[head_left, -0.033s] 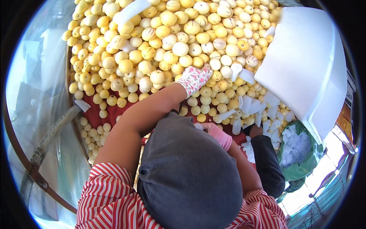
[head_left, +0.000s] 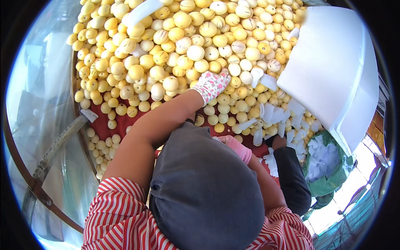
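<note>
My left hand [head_left: 212, 86], in a white glove with pink flowers, reaches into a big heap of yellow pepino melons [head_left: 182, 19], many streaked purple. Its fingers curl down over a melon at the heap's near side, mostly hidden beneath the hand. My right hand [head_left: 236, 148], in a pink glove, is closed in front of the grey cap [head_left: 204, 187]. A bit of white foam net [head_left: 216, 138] shows at its fingertips; the cap hides the rest. Loose white foam nets [head_left: 273, 113] lie over the melons to the right of my hands.
A large white foam sheet [head_left: 325, 71] slants over the heap's right side. Another person's dark sleeve [head_left: 293, 177] comes in at the right, near a green bag [head_left: 329, 179] of white nets. Red cloth [head_left: 104, 121] lies under the melons. A pole [head_left: 62, 141] stands at the left.
</note>
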A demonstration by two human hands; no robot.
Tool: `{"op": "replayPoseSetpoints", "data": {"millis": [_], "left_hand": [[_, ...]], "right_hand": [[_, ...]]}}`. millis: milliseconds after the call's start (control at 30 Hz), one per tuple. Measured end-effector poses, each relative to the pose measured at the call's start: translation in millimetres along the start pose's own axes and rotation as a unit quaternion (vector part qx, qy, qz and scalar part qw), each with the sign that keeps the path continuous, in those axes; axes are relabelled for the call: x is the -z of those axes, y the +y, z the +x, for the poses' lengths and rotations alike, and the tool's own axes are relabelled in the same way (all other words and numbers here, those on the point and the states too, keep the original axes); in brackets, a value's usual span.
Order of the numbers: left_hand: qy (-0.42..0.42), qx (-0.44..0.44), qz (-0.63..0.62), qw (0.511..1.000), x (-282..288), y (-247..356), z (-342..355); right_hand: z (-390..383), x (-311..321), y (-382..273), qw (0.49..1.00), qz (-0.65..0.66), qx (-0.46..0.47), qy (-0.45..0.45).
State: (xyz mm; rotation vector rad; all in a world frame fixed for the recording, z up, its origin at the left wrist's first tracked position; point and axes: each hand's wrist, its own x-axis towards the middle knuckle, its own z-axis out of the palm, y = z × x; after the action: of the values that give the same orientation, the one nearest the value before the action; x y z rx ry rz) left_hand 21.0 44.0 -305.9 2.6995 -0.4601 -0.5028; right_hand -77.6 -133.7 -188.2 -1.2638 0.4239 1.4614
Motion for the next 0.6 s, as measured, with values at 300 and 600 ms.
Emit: {"op": "replayPoseSetpoints", "data": {"millis": [300,600], "left_hand": [[-0.029,0.138,-0.739,0.658,48,3,-74],[0.061,0.147,-0.673,0.722,44,-4,-94]], "right_hand": [[26,1,-54,0.943,0.105,0.196,0.247],[39,-7,-68,0.966,0.061,0.187,0.167]]}}
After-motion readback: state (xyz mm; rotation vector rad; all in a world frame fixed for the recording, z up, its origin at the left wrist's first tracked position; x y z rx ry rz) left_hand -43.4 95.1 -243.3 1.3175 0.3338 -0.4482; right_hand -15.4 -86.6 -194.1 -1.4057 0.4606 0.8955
